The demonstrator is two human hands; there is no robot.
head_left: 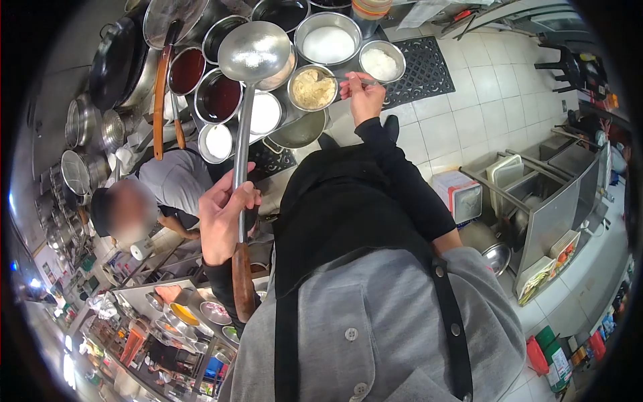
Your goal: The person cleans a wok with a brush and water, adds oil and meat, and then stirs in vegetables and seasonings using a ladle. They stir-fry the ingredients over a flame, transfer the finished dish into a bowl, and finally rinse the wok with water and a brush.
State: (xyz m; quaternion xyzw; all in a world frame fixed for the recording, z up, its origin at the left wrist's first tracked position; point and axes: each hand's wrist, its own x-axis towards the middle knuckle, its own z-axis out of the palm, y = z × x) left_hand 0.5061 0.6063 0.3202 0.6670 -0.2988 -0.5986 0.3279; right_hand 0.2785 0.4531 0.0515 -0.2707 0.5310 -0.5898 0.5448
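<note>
My left hand (228,214) is wrapped round the metal shaft of a large ladle (254,53), just above its wooden grip. The ladle's round bowl is held up over the seasoning containers. My right hand (365,94) pinches a thin-handled spoon (330,77), whose tip lies in a metal bowl of yellowish powder (312,90). Just beyond that hand is a bowl of white granules (381,63). A larger bowl of white seasoning (328,44) stands close by. Pots of dark red liquid (218,97) sit left of the ladle shaft.
A co-worker (174,181) in a grey shirt bends forward on the left. Black woks (117,70) and a wooden-handled strainer (164,94) lie at upper left. A perforated black mat (418,70) covers part of the tiled floor. Metal racks (536,194) stand at right.
</note>
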